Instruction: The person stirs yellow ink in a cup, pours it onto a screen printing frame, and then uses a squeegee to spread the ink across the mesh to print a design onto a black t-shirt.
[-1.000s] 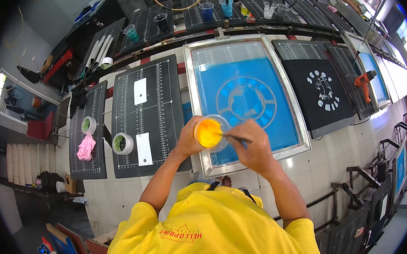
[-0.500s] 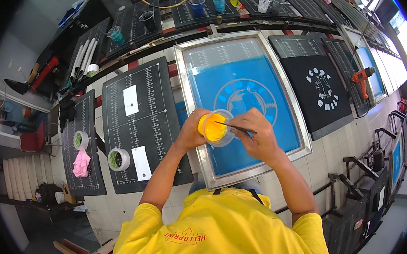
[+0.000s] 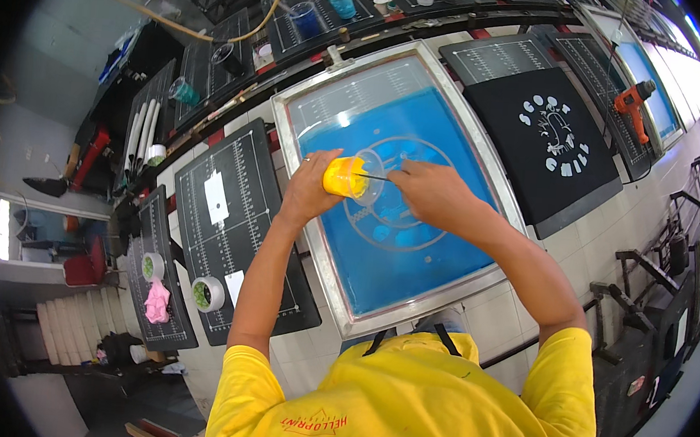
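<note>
My left hand (image 3: 307, 190) is wrapped round a clear plastic cup of thick yellow ink (image 3: 345, 177). The cup lies tipped well over, its mouth facing right. Pinched in my right hand (image 3: 426, 192) is a thin dark stick (image 3: 376, 178), with its far end inside the cup at the ink; the tip is hidden there. Both hands hover above a silk screen (image 3: 394, 279) with blue mesh, set in a metal frame (image 3: 329, 259). A round design shows in the mesh beneath the cup and right hand. No yellow is visible on the mesh.
Left of the screen stands a black printing board (image 3: 245, 194) bearing white cards and a tape roll (image 3: 207, 294). A pink cloth (image 3: 157, 302) lies farther left. At right are a printed black shirt (image 3: 537, 143) and an orange heat gun (image 3: 634, 105). Ink cups (image 3: 304, 22) line the far boards.
The cup has moved left and up and tips further over sideways. My right hand has shifted with the stick, which still reaches into the cup. The whole view has turned slightly.
</note>
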The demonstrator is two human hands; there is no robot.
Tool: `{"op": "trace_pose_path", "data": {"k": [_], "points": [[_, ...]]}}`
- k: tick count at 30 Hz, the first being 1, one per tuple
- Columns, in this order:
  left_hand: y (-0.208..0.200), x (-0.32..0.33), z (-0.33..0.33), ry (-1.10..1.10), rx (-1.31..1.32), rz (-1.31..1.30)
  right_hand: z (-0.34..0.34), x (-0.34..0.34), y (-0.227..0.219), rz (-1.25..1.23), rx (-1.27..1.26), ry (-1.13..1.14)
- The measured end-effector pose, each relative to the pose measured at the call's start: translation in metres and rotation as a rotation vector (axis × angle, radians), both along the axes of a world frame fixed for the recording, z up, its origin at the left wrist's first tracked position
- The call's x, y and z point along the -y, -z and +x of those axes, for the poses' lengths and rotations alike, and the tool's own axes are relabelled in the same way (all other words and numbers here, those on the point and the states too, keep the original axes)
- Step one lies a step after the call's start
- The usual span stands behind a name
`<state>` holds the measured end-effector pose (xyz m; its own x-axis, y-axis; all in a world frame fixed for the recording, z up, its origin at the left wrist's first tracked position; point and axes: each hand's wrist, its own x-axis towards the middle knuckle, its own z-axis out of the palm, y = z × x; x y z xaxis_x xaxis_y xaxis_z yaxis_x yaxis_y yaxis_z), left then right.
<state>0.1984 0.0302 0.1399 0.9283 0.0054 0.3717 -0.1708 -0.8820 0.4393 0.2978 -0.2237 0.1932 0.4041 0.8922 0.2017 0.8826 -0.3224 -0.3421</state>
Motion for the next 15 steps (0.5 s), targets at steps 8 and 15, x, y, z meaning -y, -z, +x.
{"op": "trace_pose_path", "data": {"k": [8, 15], "points": [[-0.019, 0.006, 0.062, 0.025, 0.011, 0.11, 0.078, 0.017, 0.027, 0.097, 0.121, -0.004], [-0.016, 0.015, 0.101, 0.015, 0.003, 0.239, 0.112, 0.034, 0.041, 0.228, -0.058, 0.066]]}}
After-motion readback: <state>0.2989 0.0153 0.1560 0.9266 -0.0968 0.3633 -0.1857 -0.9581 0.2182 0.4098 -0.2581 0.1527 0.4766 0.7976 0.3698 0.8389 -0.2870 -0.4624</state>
